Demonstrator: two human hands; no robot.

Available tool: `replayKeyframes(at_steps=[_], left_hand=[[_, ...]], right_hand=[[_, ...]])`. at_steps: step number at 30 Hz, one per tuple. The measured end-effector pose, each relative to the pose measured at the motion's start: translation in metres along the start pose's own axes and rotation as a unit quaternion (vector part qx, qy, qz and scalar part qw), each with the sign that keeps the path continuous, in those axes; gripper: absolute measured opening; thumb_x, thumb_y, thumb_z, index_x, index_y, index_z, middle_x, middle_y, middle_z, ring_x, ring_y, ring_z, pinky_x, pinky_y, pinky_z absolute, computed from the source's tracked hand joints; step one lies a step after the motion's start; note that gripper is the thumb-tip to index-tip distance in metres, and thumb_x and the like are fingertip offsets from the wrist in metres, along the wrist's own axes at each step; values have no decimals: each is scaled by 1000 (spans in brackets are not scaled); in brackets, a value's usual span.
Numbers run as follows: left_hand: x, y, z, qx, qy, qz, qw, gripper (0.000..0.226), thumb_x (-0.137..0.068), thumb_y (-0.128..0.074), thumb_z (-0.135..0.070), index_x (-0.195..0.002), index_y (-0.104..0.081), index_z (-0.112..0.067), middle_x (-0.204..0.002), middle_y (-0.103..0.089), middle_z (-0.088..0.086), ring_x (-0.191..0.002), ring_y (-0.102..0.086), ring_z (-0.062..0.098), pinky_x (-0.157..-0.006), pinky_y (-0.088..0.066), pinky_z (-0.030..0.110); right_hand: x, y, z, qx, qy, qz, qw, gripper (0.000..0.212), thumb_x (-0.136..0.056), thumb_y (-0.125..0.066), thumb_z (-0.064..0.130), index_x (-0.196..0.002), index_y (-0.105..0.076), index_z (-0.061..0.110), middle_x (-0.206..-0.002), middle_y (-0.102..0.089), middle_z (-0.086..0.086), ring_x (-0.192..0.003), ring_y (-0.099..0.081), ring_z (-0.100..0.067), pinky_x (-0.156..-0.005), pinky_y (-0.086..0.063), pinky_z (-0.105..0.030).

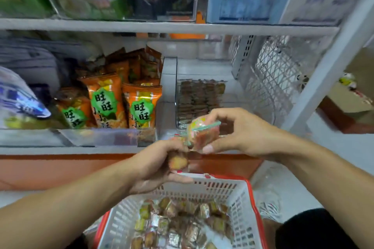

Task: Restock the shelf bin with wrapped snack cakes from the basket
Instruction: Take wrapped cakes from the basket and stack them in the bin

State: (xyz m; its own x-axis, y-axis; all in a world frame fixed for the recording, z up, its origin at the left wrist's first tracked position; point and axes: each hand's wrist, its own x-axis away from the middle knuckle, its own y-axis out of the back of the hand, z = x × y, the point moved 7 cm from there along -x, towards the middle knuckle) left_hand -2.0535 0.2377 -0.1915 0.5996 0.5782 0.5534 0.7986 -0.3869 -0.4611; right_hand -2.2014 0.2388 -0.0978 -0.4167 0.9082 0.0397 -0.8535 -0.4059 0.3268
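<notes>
Both hands are raised in front of the lower shelf, above the far rim of the basket. The right hand pinches one wrapped snack cake between thumb and fingertips, just at the front lip of the clear shelf bin. The left hand, at about 8 o'clock from the right one and nearly touching it, is curled round another cake or small clutch of cakes; blur hides how many.

The bin holds a low layer of brown cakes towards its back, with room above. The basket, at 6 o'clock below the hands, is well filled with more wrapped cakes.

Risks, as I judge them: the right hand's grip is a light pinch on slippery wrapping, so a hurried toss could drop the cake short of the bin's lip and onto the shelf edge or floor. The left hand's fuller load could spill a piece as it opens. The orange snack bags stand in the bin at 9 o'clock, so a stray throw might land among them.
</notes>
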Motion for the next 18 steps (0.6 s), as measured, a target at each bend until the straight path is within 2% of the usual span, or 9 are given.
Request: replayKeyframes(at_steps=[3,6,8,11,13,15,18], left_hand=[[5,-14,-20,150,-33,62,986,55,-78,-65,-14,-131,-65,1,-112,-70,22,-84,-77,28,-60,-65,38],[5,-23,-40,174,-85,77,978,51,-88,-65,-31,-131,-67,-4,-122,-68,20,-78,-75,22,-65,-63,33],[5,-23,-44,160,-99,56,980,45,-84,-71,-34,-122,-74,-9,-122,-71,19,-81,-76,21,-66,-64,31],[6,-17,-45,150,-111,9,982,37,-69,-78,-23,-103,-81,-9,-117,-73,22,-93,-76,26,-61,-64,30],[5,-12,-45,155,-111,-9,982,36,-63,-79,-18,-97,-82,-6,-113,-74,23,-89,-77,26,-56,-63,29],[4,-8,-46,159,-113,-21,981,37,-66,-77,-14,-100,-80,-2,-111,-74,24,-84,-77,25,-54,-62,28],[4,-1,-46,161,-116,-53,979,38,-67,-77,-12,-103,-73,1,-106,-75,25,-80,-77,26,-54,-62,30]], right_hand=[[-2,-2,-6,-130,18,-57,990,29,-68,-84,6,-91,-66,8,-102,-76,-11,-94,-69,-14,-84,-55,-24],[-7,2,-5,-159,31,-104,981,25,-68,-84,5,-87,-70,16,-92,-76,-4,-86,-70,-10,-71,-57,-21],[-10,2,-2,-136,46,-110,983,25,-69,-84,3,-85,-69,15,-105,-76,-1,-94,-71,-11,-75,-56,-21],[-15,-5,-6,-82,50,-103,990,26,-68,-84,6,-88,-66,8,-126,-70,1,-115,-66,-9,-93,-50,-22],[-17,-7,-11,-84,32,-89,992,32,-69,-83,11,-98,-68,4,-133,-66,5,-123,-62,-8,-103,-48,-26],[-17,-8,-14,-101,18,-69,992,40,-74,-82,14,-109,-68,2,-135,-65,6,-124,-62,-11,-103,-49,-27],[-16,2,-14,-184,10,-94,978,41,-78,-80,19,-111,-66,-1,-125,-70,-6,-119,-65,-26,-99,-53,-32]])
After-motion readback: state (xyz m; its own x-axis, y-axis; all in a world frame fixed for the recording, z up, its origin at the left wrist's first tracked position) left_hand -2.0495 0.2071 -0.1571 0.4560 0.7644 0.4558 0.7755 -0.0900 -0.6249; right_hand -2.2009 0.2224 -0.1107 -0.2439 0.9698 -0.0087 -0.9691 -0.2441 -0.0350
